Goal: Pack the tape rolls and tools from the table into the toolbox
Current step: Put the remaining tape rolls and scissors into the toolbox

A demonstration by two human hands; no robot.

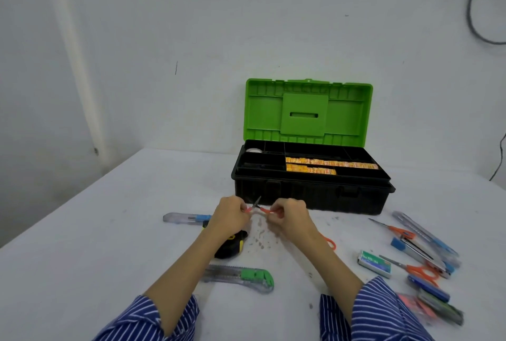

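Note:
A small pair of orange-handled scissors (pixel 256 206) is held above the table in front of the toolbox (pixel 312 195). My left hand (pixel 228 216) grips one handle and my right hand (pixel 287 216) grips the other, blades pointing up and away. The black toolbox stands open with its green lid (pixel 306 110) upright. Its top tray holds orange-yellow packets (pixel 328 167) and a white tape roll (pixel 254 150) in the far left compartment.
On the white table (pixel 109 231) lie a blue-slider cutter (pixel 186 217), a green-slider cutter (pixel 241 277), a black-yellow tape measure (pixel 232 247), a staple box (pixel 375 263), more orange scissors (pixel 394 230) and cutters (pixel 427 239) at right. A wall stands behind.

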